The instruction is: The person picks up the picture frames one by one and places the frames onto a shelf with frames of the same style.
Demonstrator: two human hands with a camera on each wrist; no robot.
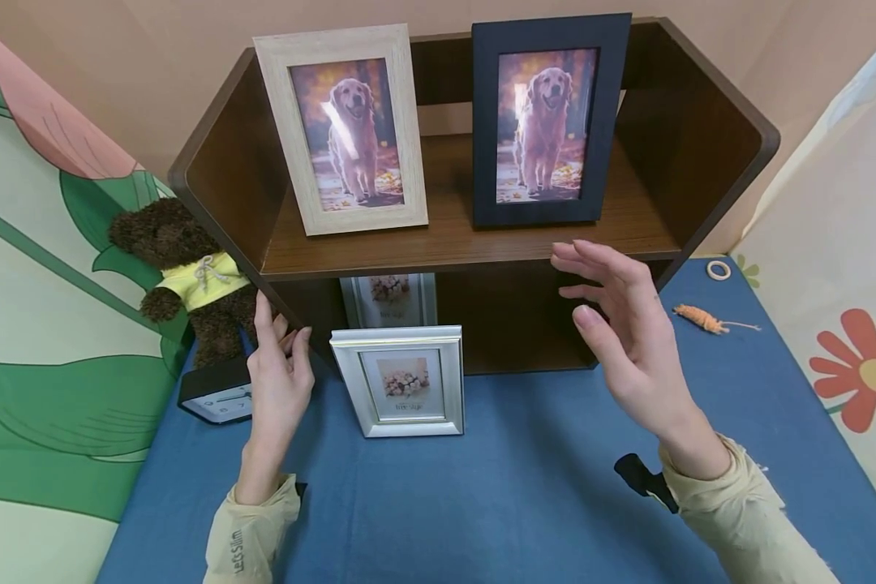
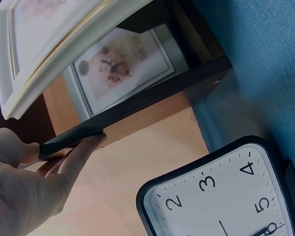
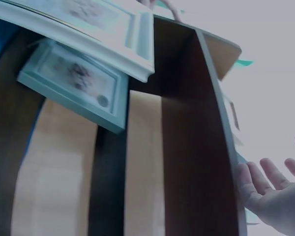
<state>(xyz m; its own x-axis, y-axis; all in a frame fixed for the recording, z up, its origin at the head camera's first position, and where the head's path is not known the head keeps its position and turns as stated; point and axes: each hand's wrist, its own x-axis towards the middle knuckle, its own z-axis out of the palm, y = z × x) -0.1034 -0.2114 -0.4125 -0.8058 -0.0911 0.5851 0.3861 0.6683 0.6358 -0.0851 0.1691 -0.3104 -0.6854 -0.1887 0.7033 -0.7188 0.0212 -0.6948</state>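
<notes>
My left hand (image 1: 281,385) grips the front edge of the left side panel of a dark brown wooden bookshelf (image 1: 448,199), thumb on one face and fingers along the other. The left wrist view also has the panel's edge (image 2: 152,101) between thumb and fingers. With fingers spread and nothing held, my right hand (image 1: 628,341) hovers in front of the shelf board's right end. A cream photo frame (image 1: 416,162) and a black photo frame (image 1: 485,122), both with dog pictures, stand on the upper board. In front of the lower compartment stands a silver-white photo frame (image 1: 448,389).
Another silver frame (image 1: 427,300) stands inside the lower compartment, partly hidden. A black clock (image 1: 215,397) and a brown teddy bear (image 1: 215,324) in yellow sit left of the bookshelf. On the blue table (image 1: 467,503) at right lie an orange toy (image 1: 701,319) and a ring (image 1: 719,270).
</notes>
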